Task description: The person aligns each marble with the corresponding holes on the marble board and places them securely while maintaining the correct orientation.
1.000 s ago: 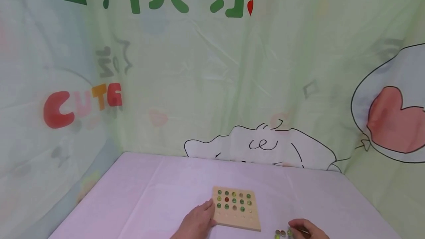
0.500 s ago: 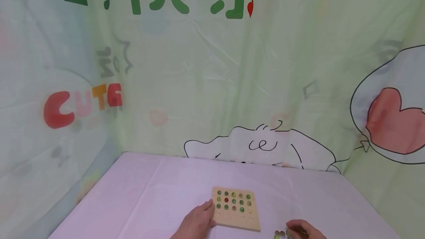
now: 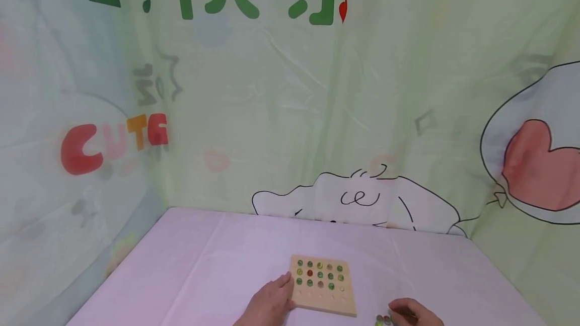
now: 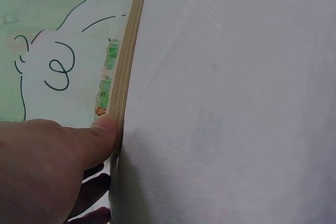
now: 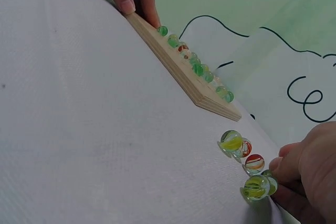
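Observation:
My left hand grips the left front corner of a square wooden board, its thumb on the near edge. Rows of glass marbles, mostly green with a red marble among them, sit in the board's rear hollows; the front hollows hold none. To the right of the board, my right hand is down at a few loose marbles. In the right wrist view its thumb and fingers pinch a green marble, partly hidden. Beside it lie a yellow-green marble, a red-streaked marble and a yellow-swirled marble.
A pale cloth covers the table. Printed curtains with lettering and cartoon drawings rise behind it and at both sides. Another red-streaked marble lies behind the yellow-swirled one.
My right hand has shifted slightly left among the loose marbles, and the marble at its fingertips is now covered in the head view. My left hand and the board have stayed put.

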### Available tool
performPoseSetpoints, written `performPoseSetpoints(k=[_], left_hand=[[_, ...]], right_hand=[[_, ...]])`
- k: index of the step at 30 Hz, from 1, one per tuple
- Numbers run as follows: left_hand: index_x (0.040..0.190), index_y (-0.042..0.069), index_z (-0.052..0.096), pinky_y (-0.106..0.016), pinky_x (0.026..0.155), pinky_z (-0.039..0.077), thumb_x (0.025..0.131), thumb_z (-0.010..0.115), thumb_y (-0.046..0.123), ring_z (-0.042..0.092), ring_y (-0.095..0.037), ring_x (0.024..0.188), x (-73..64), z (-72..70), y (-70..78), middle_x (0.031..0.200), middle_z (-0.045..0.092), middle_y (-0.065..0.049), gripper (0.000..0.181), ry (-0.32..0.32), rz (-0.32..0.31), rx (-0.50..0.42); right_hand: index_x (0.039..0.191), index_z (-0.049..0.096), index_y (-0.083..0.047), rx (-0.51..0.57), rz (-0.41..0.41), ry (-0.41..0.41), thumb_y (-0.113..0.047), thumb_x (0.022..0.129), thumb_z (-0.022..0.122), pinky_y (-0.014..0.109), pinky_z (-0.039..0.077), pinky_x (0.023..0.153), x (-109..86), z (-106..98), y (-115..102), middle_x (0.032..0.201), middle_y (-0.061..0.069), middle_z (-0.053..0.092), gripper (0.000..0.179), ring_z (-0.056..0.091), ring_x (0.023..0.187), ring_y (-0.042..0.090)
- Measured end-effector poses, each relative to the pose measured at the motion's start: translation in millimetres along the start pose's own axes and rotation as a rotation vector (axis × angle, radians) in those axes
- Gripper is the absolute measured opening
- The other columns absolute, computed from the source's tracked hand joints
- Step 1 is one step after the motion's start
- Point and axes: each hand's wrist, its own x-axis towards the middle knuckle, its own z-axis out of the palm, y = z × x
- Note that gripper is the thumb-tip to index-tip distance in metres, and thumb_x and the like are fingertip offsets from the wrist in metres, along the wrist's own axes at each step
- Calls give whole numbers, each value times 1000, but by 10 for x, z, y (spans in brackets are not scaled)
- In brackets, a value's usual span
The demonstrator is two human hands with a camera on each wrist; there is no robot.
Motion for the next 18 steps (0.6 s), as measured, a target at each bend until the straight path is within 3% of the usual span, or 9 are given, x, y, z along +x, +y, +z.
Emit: performPoseSetpoints(k=[11,18], left_hand=[[130,9,44,-29,93,48,84,56,38,48,-15,120,-20,-7,-6,134,47,-4,56,17,16,5],[131,10,44,-28,93,48,83,56,39,48,-14,120,-17,0,1,135,47,-3,57,20,12,20]], right_hand=[[87,64,-9,-54,-35,5,-22,74,72,28,51,56,-8,5,-29,78,-1,65,20,59,68,11],[88,65,-9,-61,-11,-4,-22,75,70,28,50,55,6,-29,-57,79,-1,65,20,58,68,10]])
